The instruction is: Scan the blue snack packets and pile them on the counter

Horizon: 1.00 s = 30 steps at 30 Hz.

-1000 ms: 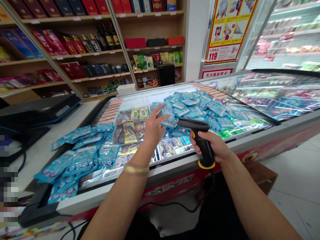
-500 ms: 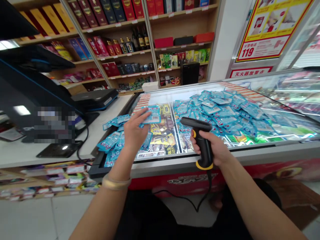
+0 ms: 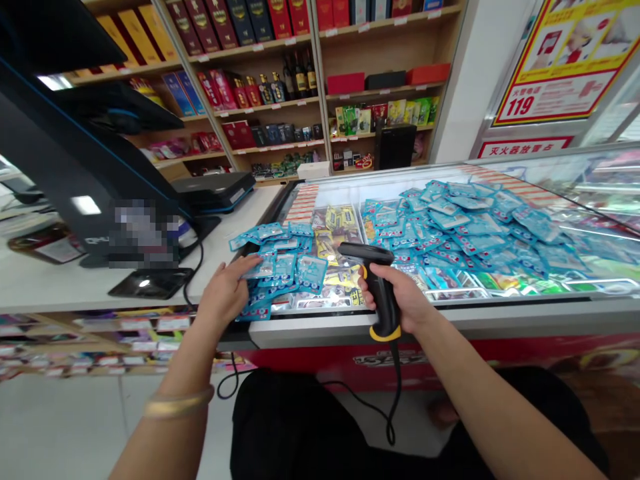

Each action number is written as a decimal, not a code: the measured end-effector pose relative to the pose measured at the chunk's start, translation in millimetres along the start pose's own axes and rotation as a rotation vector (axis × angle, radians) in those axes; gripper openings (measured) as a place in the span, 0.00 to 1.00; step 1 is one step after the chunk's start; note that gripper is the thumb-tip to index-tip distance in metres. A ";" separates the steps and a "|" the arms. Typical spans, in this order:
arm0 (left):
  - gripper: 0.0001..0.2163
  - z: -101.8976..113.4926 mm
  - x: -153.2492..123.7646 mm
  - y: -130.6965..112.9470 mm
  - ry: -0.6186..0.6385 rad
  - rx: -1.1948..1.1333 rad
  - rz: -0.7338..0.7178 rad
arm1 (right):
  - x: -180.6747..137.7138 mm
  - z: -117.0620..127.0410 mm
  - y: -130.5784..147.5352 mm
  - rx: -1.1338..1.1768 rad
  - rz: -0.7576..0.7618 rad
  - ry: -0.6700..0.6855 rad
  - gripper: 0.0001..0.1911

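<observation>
My right hand (image 3: 403, 297) is wrapped round the grip of a black barcode scanner (image 3: 383, 293) with yellow trim, its head pointing left and its cord hanging down. Over the left end of the glass-topped freezer, my left hand (image 3: 225, 293) reaches out with fingers stretched, their tips on a light blue packet (image 3: 263, 267). The thumb is apart from that packet. Around it lies a loose pile of similar blue packets (image 3: 310, 273). A larger heap of the same packets (image 3: 465, 220) spreads over the glass to the right of the scanner.
A grey counter (image 3: 210, 267) on the left bears a black checkout terminal (image 3: 85, 153) and a dark flat pad (image 3: 150, 283). Yellow snack packs (image 3: 340, 220) show under the freezer glass. Shelves of boxes and bottles (image 3: 300, 73) stand behind. The scanner's cord (image 3: 395, 393) loops near my legs.
My left hand has moved left and down, putting the packet it held onto the left pile and loosening its fingers. The right hand keeps hold of the scanner; the view has turned slightly left.
</observation>
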<state>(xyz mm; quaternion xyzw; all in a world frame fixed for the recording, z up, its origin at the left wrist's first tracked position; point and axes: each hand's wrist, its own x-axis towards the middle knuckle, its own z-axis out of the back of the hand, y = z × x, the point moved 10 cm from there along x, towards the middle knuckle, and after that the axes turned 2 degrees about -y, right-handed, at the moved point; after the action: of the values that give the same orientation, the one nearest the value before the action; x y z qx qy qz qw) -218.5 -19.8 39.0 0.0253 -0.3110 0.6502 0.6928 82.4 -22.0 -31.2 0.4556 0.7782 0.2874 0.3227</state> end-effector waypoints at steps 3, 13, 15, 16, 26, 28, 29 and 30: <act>0.25 8.9 -0.7 -14.0 -0.082 0.041 -0.027 | -0.1 -0.3 -1.5 -0.001 -0.017 -0.012 0.10; 0.16 -18.5 29.8 -151.7 -0.231 -0.197 -0.254 | -17.6 47.2 45.4 0.041 0.101 -0.112 0.12; 0.14 -43.0 44.2 -183.7 -0.182 -0.246 -0.290 | -25.3 68.7 63.8 0.054 0.153 -0.145 0.12; 0.13 -57.7 51.0 -200.6 -0.139 -0.264 -0.311 | -29.4 79.1 72.5 0.063 0.181 -0.159 0.12; 0.16 -160.1 65.9 -299.6 0.168 -0.081 -0.459 | -49.6 124.1 97.5 0.150 0.252 -0.255 0.12; 0.15 -159.6 66.8 -292.6 0.146 -0.039 -0.451 | -47.3 121.7 95.7 0.144 0.242 -0.237 0.13; 0.15 -160.0 67.4 -288.0 0.147 -0.030 -0.447 | -46.3 120.5 95.2 0.141 0.240 -0.228 0.13; 0.14 -161.6 67.9 -283.4 0.160 -0.028 -0.446 | -45.6 119.7 94.8 0.138 0.238 -0.223 0.13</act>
<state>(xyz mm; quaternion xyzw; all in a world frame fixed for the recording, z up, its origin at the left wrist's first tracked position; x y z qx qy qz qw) 102.9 67.9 45.0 0.0322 -0.2506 0.4768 0.8419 240.7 -4.6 -24.9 0.5945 0.6962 0.2172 0.3387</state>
